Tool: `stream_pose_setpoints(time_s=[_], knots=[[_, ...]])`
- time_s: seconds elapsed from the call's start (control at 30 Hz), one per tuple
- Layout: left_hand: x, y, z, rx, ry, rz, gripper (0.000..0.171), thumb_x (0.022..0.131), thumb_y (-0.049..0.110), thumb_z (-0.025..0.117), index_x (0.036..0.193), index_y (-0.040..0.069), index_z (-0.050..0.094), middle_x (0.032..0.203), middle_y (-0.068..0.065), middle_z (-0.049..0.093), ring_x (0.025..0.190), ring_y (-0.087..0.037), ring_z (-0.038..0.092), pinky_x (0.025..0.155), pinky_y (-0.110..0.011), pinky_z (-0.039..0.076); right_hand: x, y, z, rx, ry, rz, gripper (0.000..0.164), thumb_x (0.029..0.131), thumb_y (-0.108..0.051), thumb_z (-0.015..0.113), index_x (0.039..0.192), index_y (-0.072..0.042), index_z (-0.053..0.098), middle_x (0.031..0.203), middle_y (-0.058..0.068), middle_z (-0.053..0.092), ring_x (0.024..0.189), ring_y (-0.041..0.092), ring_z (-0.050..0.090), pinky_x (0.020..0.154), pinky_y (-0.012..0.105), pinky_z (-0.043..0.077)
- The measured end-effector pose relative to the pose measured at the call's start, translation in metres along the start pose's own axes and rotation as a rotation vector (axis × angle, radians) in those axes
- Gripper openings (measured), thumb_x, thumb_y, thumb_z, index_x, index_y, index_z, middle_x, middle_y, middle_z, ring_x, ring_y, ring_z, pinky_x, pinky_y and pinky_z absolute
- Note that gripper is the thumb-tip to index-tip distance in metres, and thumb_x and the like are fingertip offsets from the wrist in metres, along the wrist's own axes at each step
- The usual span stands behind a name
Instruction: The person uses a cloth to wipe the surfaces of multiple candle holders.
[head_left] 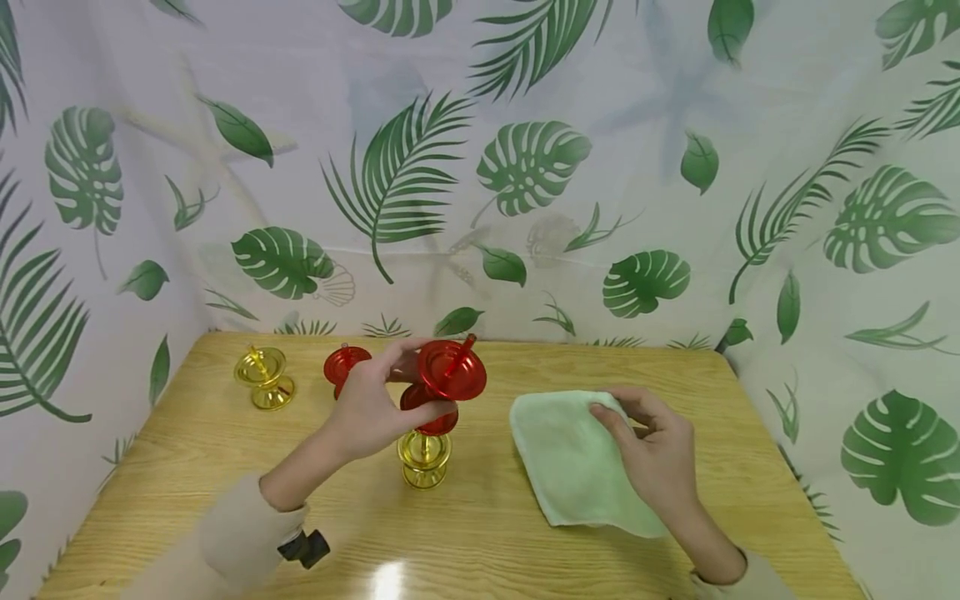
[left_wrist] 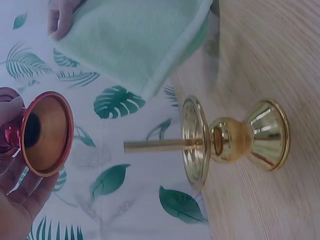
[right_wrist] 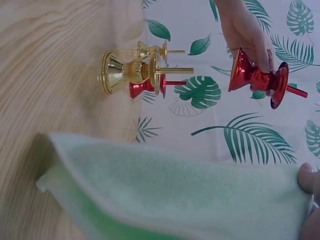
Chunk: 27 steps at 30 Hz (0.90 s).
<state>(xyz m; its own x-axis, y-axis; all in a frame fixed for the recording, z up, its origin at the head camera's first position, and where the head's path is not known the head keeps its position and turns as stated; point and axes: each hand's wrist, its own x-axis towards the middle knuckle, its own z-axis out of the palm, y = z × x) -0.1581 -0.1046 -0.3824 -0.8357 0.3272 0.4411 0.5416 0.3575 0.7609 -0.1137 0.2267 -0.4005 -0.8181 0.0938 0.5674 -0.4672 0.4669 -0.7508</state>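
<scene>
My left hand [head_left: 378, 404] grips a red metal candle holder [head_left: 452, 372] by its waist, upright with its spike pointing up. It is lifted above a gold candle holder [head_left: 424, 457] that stands on the table; the left wrist view shows a gap between the red base and the gold spike [left_wrist: 160, 145]. In the right wrist view the raised red holder [right_wrist: 257, 80] is seen sideways. My right hand [head_left: 660, 446] pinches a pale green cloth [head_left: 573, 467] at its upper right edge, and the cloth hangs down over the table beside the gold holder.
A second gold candle holder [head_left: 264, 377] stands at the back left of the wooden table [head_left: 480, 542]. Another red candle holder [head_left: 345, 365] is behind my left hand, partly hidden by it. A leaf-patterned curtain [head_left: 480, 167] encloses the table's back and sides.
</scene>
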Motion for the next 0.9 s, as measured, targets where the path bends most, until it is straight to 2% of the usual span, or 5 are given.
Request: stream_pose_setpoints(time_s=[0.17, 0.3, 0.5, 0.7, 0.9], knots=[[-0.008, 0.008, 0.011, -0.007, -0.039, 0.078, 0.067, 0.08, 0.013, 0.092, 0.139, 0.009, 0.061, 0.11, -0.003, 0.079, 0.094, -0.013, 0.075, 0.089, -0.034, 0.063, 0.001, -0.008, 0.002, 0.031, -0.011, -0.014, 0.024, 0.083, 0.015, 0.078, 0.102, 0.001, 0.078, 0.096, -0.028, 0.074, 0.087, -0.01, 0.074, 0.057, 0.011, 0.055], [-0.013, 0.01, 0.019, 0.019, -0.066, 0.153, 0.066, 0.08, 0.013, 0.091, 0.139, 0.007, 0.062, 0.109, -0.003, 0.08, 0.094, -0.013, 0.075, 0.088, -0.031, 0.063, 0.002, -0.014, 0.005, 0.055, -0.033, -0.041, 0.021, 0.085, 0.012, 0.078, 0.103, 0.001, 0.078, 0.098, -0.025, 0.075, 0.087, -0.007, 0.075, 0.059, 0.013, 0.057], [-0.019, 0.011, 0.034, 0.225, -0.051, 0.264, 0.067, 0.076, 0.019, 0.095, 0.136, 0.009, 0.066, 0.108, -0.001, 0.079, 0.096, -0.014, 0.073, 0.082, -0.027, 0.061, 0.004, -0.02, 0.008, 0.078, -0.078, -0.047, 0.025, 0.083, 0.016, 0.077, 0.103, 0.001, 0.078, 0.098, -0.023, 0.075, 0.086, -0.006, 0.075, 0.059, 0.014, 0.058], [-0.025, 0.01, 0.048, 0.374, -0.084, 0.314, 0.067, 0.077, 0.025, 0.095, 0.136, 0.012, 0.067, 0.107, 0.003, 0.079, 0.087, -0.011, 0.067, 0.071, -0.02, 0.056, 0.002, -0.024, 0.01, 0.07, -0.156, -0.032, 0.021, 0.086, 0.012, 0.077, 0.103, -0.002, 0.078, 0.1, -0.021, 0.076, 0.091, -0.008, 0.074, 0.062, 0.016, 0.059], [-0.028, 0.011, 0.059, 0.501, -0.074, 0.358, 0.067, 0.077, 0.028, 0.095, 0.136, 0.015, 0.067, 0.102, 0.003, 0.078, 0.088, -0.013, 0.068, 0.068, -0.025, 0.06, 0.002, -0.03, 0.011, 0.052, -0.262, -0.01, 0.016, 0.09, 0.005, 0.076, 0.103, -0.004, 0.079, 0.099, 0.01, 0.081, 0.091, -0.007, 0.073, 0.061, 0.02, 0.06]])
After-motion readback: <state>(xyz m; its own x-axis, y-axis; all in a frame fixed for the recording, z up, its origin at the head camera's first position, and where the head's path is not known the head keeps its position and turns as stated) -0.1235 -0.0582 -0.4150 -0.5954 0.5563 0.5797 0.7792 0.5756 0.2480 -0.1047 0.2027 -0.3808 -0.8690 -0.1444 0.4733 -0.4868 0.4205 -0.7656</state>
